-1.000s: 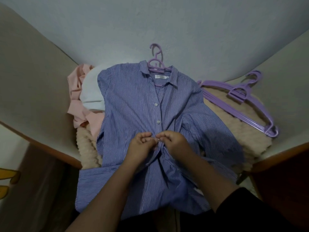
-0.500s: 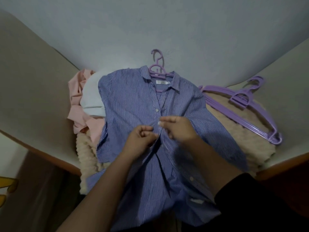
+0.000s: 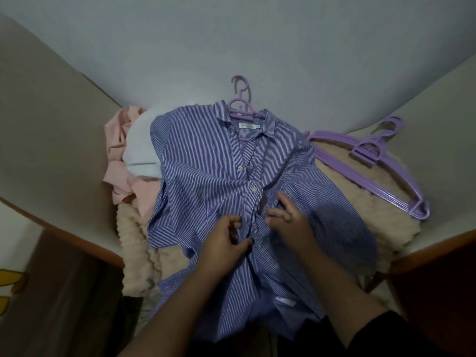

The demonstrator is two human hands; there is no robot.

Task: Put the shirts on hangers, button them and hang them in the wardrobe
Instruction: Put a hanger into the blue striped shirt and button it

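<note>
Left hand's (image 3: 224,243) grip pinches striped (thin cotton) shirt's (image 3: 206,176) placket.

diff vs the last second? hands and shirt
Both hands moved down the front of the striped shirt. A second ago they pinched the fabric together at one button; now the left hand curls at the fabric lower down and the right hand has let go, fingers spread. The shirt has bunched more at the middle. Its hanger, the spare hangers and the pink clothes stayed put.
</note>
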